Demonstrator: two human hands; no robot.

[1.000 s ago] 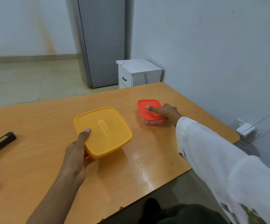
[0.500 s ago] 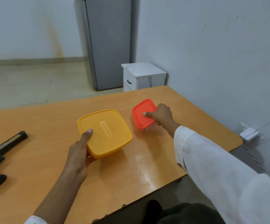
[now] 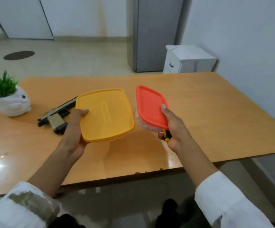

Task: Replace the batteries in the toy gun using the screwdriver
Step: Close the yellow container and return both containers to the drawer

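My left hand (image 3: 75,129) grips a yellow lidded container (image 3: 105,115) by its near-left edge and holds it above the table. My right hand (image 3: 173,129) holds a smaller red-lidded clear container (image 3: 150,106), tilted, thumb on the lid. A yellow-and-black screwdriver handle (image 3: 166,137) pokes out between the fingers of that same hand. The toy gun (image 3: 57,116), black and silver, lies flat on the table just left of the yellow container. No batteries show.
A small green plant in a white animal-shaped pot (image 3: 8,99) stands at the table's left. The orange wooden table (image 3: 215,112) runs to a wall on the right. A white cabinet (image 3: 187,60) and grey fridge (image 3: 154,33) stand behind.
Both containers have been lifted off the table and drawn toward me. My right hand now grips the red one from below. The view swung left, bringing the gun and plant into sight.
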